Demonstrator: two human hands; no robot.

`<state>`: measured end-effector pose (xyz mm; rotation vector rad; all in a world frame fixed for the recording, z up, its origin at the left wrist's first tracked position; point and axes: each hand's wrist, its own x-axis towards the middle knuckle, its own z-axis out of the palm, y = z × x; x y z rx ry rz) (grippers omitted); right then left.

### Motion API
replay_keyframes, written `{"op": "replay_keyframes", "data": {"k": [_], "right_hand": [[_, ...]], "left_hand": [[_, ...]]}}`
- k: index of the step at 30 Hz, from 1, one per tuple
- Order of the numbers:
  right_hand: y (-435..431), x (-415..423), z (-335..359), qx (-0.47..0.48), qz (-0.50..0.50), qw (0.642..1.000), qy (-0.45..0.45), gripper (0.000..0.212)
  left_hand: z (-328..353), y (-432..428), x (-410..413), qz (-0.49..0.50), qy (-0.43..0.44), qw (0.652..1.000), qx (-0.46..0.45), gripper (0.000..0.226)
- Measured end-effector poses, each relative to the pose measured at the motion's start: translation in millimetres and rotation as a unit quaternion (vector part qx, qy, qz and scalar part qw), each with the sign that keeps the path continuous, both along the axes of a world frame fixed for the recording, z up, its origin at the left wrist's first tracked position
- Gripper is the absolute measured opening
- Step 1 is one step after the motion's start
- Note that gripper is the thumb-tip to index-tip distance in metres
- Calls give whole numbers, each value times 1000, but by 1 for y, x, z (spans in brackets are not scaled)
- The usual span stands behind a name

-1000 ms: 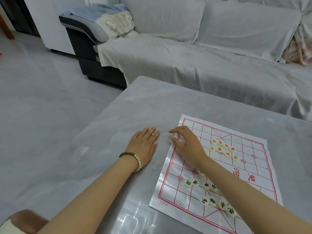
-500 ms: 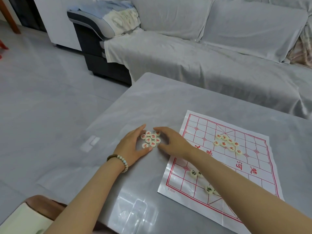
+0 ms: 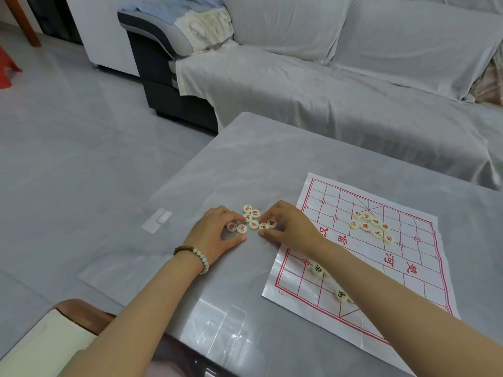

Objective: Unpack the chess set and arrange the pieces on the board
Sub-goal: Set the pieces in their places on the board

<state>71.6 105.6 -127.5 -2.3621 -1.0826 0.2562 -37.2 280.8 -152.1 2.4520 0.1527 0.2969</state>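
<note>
Resting on the grey bench [image 3: 272, 148] at centre frame, left hand [image 3: 215, 235] and right hand [image 3: 288, 227] flanking a loose cluster of red-lettered pieces [image 3: 251, 220], just left of the board [image 3: 408, 270]. Left fingers [image 3: 239, 220] loosely curled against two discs, right fingers [image 3: 265, 216] touching the cluster's right edge; cannot tell whether any disc is actually pinched. Lying on the board: more red pieces [image 3: 371, 227] upper right, black-lettered pieces [image 3: 317, 268] lower left.
</note>
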Motion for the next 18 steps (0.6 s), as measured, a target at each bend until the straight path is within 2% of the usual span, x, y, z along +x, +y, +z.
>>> {"op": "replay_keyframes", "data": {"k": [6,12,18], "right_hand": [[-1,2,-2,4,-5,1000,6,25],[-2,4,-6,8,-6,1000,0,26],[-2,4,-9,13,-3,1000,-22,27]], "left_hand": [[3,-1,3,-4,12,1000,-17,20],[9,1,6,-6,32,999,-17,25],[7,-1,5,11,15,999,-39,25]]}}
